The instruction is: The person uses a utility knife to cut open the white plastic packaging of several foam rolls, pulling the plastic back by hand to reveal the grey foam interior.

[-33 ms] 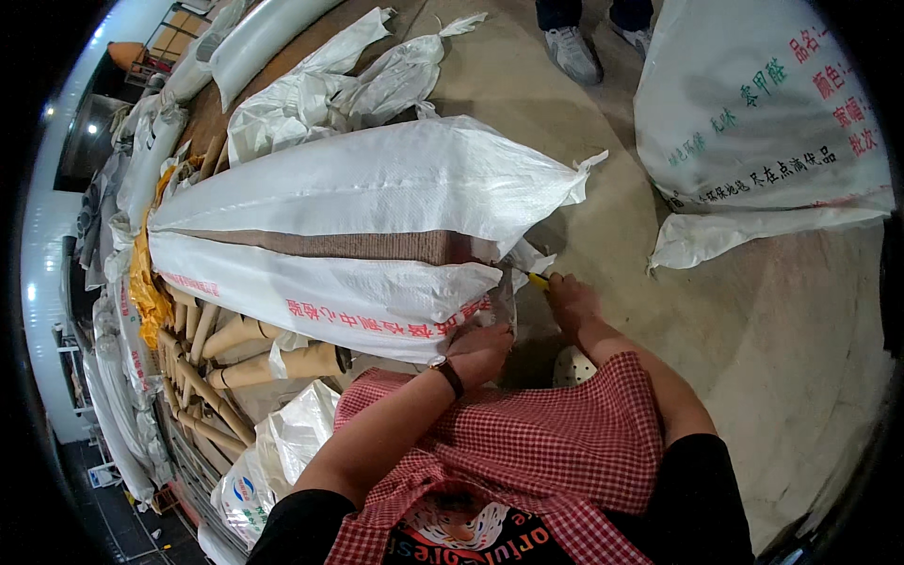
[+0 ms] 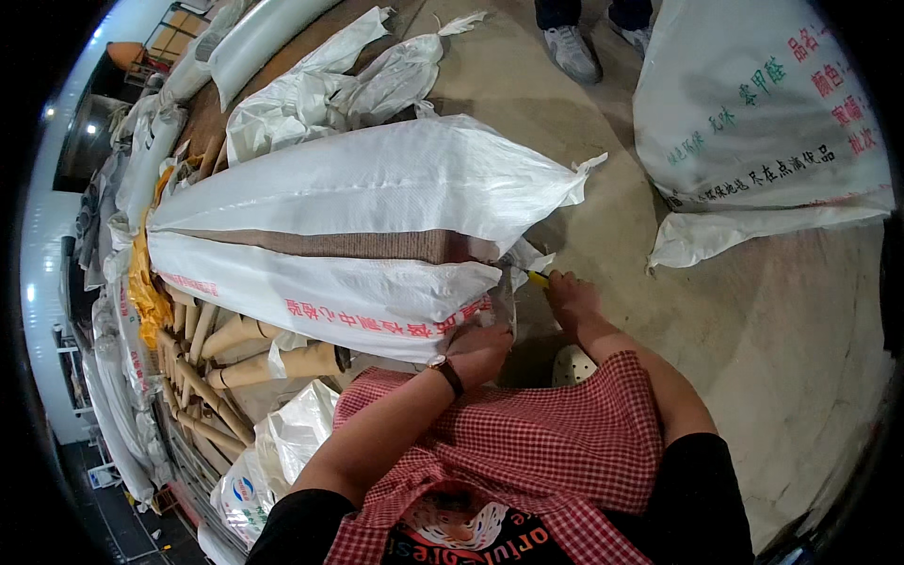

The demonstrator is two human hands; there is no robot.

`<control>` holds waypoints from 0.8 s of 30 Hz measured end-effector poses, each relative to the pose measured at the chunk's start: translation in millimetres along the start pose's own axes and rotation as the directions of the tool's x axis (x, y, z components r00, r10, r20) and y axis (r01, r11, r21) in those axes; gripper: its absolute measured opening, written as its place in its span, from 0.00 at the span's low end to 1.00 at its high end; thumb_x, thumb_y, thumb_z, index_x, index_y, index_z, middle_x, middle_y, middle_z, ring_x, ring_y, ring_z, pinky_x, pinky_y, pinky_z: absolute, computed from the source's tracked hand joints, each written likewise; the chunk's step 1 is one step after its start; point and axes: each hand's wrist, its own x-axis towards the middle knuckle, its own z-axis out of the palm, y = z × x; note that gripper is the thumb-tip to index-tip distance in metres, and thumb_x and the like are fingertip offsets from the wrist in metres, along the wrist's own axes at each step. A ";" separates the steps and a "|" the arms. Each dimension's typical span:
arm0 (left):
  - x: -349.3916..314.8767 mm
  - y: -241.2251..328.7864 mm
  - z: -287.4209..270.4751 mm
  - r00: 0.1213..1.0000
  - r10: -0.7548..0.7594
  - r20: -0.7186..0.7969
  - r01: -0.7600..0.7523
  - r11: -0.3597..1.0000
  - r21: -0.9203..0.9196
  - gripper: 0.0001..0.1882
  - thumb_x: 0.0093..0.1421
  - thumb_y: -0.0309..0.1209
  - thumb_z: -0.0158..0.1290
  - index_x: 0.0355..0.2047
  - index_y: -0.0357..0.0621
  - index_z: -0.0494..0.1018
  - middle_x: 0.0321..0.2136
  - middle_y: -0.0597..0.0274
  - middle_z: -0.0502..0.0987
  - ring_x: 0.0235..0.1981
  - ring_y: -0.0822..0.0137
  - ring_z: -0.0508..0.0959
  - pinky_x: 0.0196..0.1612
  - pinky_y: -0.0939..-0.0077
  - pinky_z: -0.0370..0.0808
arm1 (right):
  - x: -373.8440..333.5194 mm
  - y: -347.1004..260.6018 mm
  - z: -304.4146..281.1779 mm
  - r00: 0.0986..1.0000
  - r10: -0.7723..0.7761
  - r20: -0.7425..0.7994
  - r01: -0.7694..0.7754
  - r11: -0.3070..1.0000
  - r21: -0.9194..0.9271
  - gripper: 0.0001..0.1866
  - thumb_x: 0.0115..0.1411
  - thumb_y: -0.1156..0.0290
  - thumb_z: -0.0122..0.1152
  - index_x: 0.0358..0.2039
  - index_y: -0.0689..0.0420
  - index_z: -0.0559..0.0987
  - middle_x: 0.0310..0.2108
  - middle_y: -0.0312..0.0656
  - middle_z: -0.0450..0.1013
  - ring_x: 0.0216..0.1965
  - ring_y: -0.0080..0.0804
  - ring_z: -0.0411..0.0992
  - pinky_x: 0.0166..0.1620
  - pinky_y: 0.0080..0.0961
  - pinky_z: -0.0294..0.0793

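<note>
A long roll of brown ribbed carpet [image 2: 377, 246] lies in a white woven plastic wrapper [image 2: 339, 184], which is slit lengthwise so that a strip of the carpet shows. My right hand [image 2: 573, 299] is closed around a yellow-handled utility knife [image 2: 538, 279]. Its tip points into the wrapper at the roll's near right end, where folds partly hide it. Just left of that, my left hand [image 2: 480, 352] grips the wrapper's lower edge near the end, fingers partly hidden by the plastic.
Another white-wrapped roll [image 2: 753, 122] stands at the right. A person's shoes [image 2: 573, 54] are on the floor beyond. Crumpled white sheeting [image 2: 311, 99] lies behind the roll; several cardboard tubes [image 2: 273, 365] and a shiny white bag [image 2: 297, 428] lie at the left.
</note>
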 end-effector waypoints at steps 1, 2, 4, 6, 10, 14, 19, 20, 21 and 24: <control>-0.8 0.2 0.7 0.999 -0.021 0.040 0.020 1.000 0.013 0.09 0.47 0.25 0.48 0.32 0.42 0.71 0.31 0.56 0.71 0.32 0.55 0.75 0.33 0.62 0.72 | 2.7 1.4 0.0 1.000 -0.010 -0.024 0.011 0.999 0.033 0.13 0.58 0.62 0.47 0.40 0.55 0.68 0.37 0.46 0.69 0.39 0.44 0.71 0.39 0.35 0.70; -1.2 0.9 0.1 0.996 -0.040 0.080 0.038 0.999 0.028 0.09 0.49 0.25 0.47 0.33 0.41 0.70 0.33 0.56 0.70 0.34 0.55 0.74 0.35 0.63 0.72 | 3.2 1.0 -1.3 0.999 -0.019 -0.050 0.022 0.998 0.066 0.13 0.58 0.61 0.47 0.40 0.55 0.68 0.36 0.46 0.69 0.38 0.44 0.71 0.39 0.36 0.70; -0.4 14.0 5.7 0.990 -0.112 0.083 0.107 0.992 0.069 0.10 0.49 0.26 0.47 0.33 0.41 0.70 0.32 0.56 0.71 0.33 0.55 0.75 0.34 0.63 0.72 | 3.7 -10.9 2.0 0.999 0.023 -0.023 -0.021 0.998 0.051 0.13 0.58 0.61 0.48 0.40 0.55 0.68 0.36 0.46 0.69 0.38 0.44 0.71 0.39 0.36 0.70; 2.0 22.9 9.6 0.980 -0.183 0.084 0.173 0.979 0.110 0.10 0.49 0.26 0.47 0.33 0.40 0.70 0.32 0.55 0.71 0.32 0.54 0.75 0.32 0.62 0.72 | 2.7 -15.2 8.6 0.998 0.066 0.005 -0.066 0.997 0.034 0.13 0.58 0.62 0.48 0.40 0.55 0.67 0.35 0.46 0.69 0.38 0.44 0.71 0.39 0.35 0.70; -2.5 22.9 2.7 0.982 -0.182 0.058 0.175 0.978 0.115 0.09 0.50 0.27 0.47 0.32 0.40 0.70 0.28 0.52 0.74 0.28 0.53 0.76 0.29 0.63 0.73 | 2.3 -5.6 16.2 1.000 -0.025 0.018 0.026 0.999 -0.043 0.13 0.57 0.62 0.49 0.40 0.55 0.67 0.35 0.46 0.69 0.38 0.43 0.71 0.38 0.35 0.71; -15.3 38.8 -2.1 0.970 -0.159 0.183 0.154 0.987 0.041 0.08 0.50 0.25 0.45 0.31 0.38 0.71 0.25 0.51 0.75 0.26 0.53 0.76 0.27 0.63 0.73 | 0.0 19.3 16.7 0.999 -0.015 0.052 0.024 0.984 -0.174 0.13 0.57 0.63 0.49 0.39 0.56 0.68 0.36 0.47 0.69 0.37 0.42 0.72 0.38 0.35 0.71; -31.2 44.1 8.6 0.974 -0.170 0.147 0.168 0.986 0.023 0.10 0.49 0.25 0.45 0.33 0.39 0.70 0.24 0.51 0.74 0.25 0.53 0.76 0.26 0.61 0.72 | -7.2 7.6 18.1 0.998 0.067 0.004 -0.067 0.998 0.003 0.13 0.58 0.63 0.48 0.39 0.57 0.68 0.37 0.46 0.70 0.37 0.40 0.72 0.38 0.33 0.71; -31.8 47.6 11.0 0.982 -0.160 0.097 0.160 0.987 0.006 0.10 0.49 0.26 0.45 0.33 0.40 0.70 0.25 0.52 0.74 0.26 0.54 0.76 0.26 0.61 0.72 | -10.0 2.9 17.2 0.995 0.098 0.007 -0.098 0.994 0.038 0.13 0.58 0.63 0.48 0.39 0.57 0.68 0.37 0.45 0.70 0.37 0.40 0.72 0.38 0.33 0.71; -32.1 49.6 12.9 0.987 -0.151 0.047 0.152 0.988 -0.010 0.10 0.50 0.26 0.45 0.33 0.41 0.70 0.26 0.52 0.74 0.26 0.54 0.76 0.26 0.61 0.72 | -10.6 -0.4 21.7 0.995 0.100 0.010 -0.100 0.994 0.038 0.13 0.58 0.63 0.48 0.39 0.57 0.68 0.37 0.45 0.70 0.37 0.40 0.72 0.38 0.33 0.71; -27.4 48.0 15.5 0.955 -0.220 0.200 0.221 0.975 0.017 0.10 0.50 0.27 0.46 0.34 0.42 0.71 0.29 0.54 0.73 0.27 0.55 0.76 0.27 0.62 0.73 | -3.8 3.6 39.0 0.994 -0.035 -0.099 0.033 0.999 -0.022 0.13 0.58 0.61 0.47 0.40 0.56 0.69 0.38 0.43 0.70 0.38 0.40 0.72 0.38 0.31 0.71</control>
